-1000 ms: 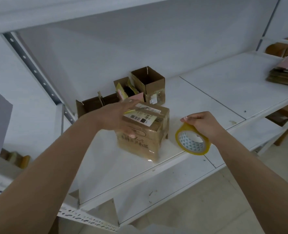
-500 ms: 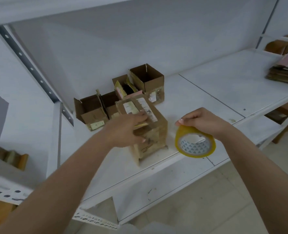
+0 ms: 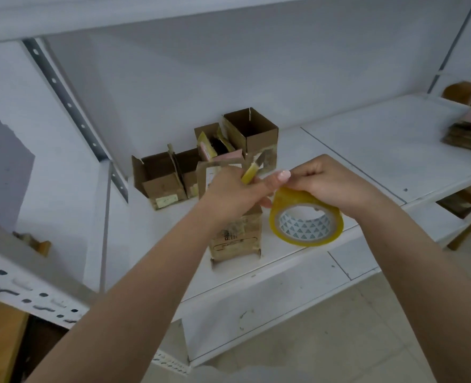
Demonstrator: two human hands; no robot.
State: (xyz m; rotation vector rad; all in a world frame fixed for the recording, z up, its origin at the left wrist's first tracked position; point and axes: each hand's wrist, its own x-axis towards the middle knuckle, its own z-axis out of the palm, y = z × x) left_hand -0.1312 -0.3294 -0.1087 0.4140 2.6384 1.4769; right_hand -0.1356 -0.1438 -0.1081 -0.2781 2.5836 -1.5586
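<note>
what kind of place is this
Probably a stockroom or packing area: white metal shelving, small open cardboard boxes along its back, and a roll of packing tape in the right hand beside the labelled box the left hand grips.

Open cardboard boxes (image 3: 252, 134) at the white shelf's (image 3: 367, 150) back, flattened cardboard stack (image 3: 467, 135) far right

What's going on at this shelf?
A person is working on a small brown cardboard box that stands on the white metal shelf. The right hand holds a yellow roll of packing tape just beside the box. The left hand grips a small yellow tool, possibly a cutter, at the box's top.
</note>
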